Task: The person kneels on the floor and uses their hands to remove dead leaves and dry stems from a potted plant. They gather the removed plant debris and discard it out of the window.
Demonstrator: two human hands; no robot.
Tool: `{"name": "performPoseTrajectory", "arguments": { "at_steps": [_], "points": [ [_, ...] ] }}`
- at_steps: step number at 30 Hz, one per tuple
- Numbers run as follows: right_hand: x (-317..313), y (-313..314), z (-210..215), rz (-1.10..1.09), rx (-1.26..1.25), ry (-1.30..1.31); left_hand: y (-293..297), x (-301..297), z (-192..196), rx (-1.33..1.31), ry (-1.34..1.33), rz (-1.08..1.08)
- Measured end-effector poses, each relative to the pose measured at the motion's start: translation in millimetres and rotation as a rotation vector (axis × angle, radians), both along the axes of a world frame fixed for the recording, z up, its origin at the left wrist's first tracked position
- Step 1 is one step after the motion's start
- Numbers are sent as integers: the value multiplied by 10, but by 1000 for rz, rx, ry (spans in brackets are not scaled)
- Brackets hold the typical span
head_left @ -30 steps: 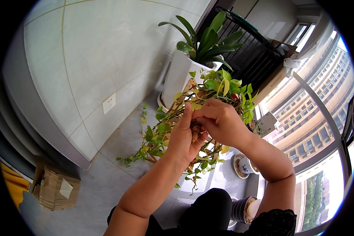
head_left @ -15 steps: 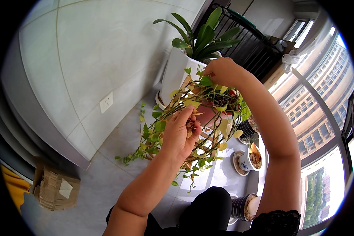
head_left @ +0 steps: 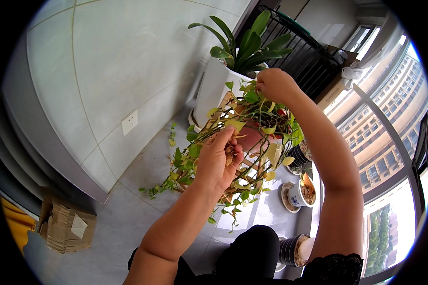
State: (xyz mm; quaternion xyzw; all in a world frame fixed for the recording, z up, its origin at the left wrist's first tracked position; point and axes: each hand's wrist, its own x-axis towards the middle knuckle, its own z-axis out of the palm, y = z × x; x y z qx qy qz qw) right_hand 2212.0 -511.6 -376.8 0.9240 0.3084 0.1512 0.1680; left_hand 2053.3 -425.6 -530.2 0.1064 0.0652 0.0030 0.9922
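Note:
A trailing vine plant point(head_left: 252, 97) with green and yellowing leaves grows from a reddish pot point(head_left: 249, 138) in front of me. My left hand point(head_left: 219, 159) is closed around a bunch of dry brown leaves point(head_left: 230, 151), beside a large yellow leaf point(head_left: 234, 125) at the plant's near side. At the plant's far side, my right hand point(head_left: 277, 86) has its fingers pinched together among the upper stems. Its fingertips are partly hidden, and I cannot make out what is between them. Long stems hang down past the pot on the left and in front.
Behind the vine stands a tall white planter point(head_left: 214, 90) with a broad-leaved plant point(head_left: 249, 45). A small white pot point(head_left: 301, 194) and a striped pot point(head_left: 290, 251) stand by the window at right. A cardboard box point(head_left: 71, 225) lies at lower left; a tiled wall point(head_left: 128, 61) rises at left.
My right hand has shifted slightly to the right and up over the upper stems. The left hand stays nearly in place with the dry leaves.

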Motion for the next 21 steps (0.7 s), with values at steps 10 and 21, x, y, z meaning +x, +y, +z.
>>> {"name": "performPoseTrajectory", "arguments": {
  "at_steps": [10,21],
  "points": [
    [-831,121,-10,433,602,683,46,-25,68,-63,-128,-14],
    [-605,117,-24,434,297,493,60,39,44,-127,-42,71]
  ]
}}
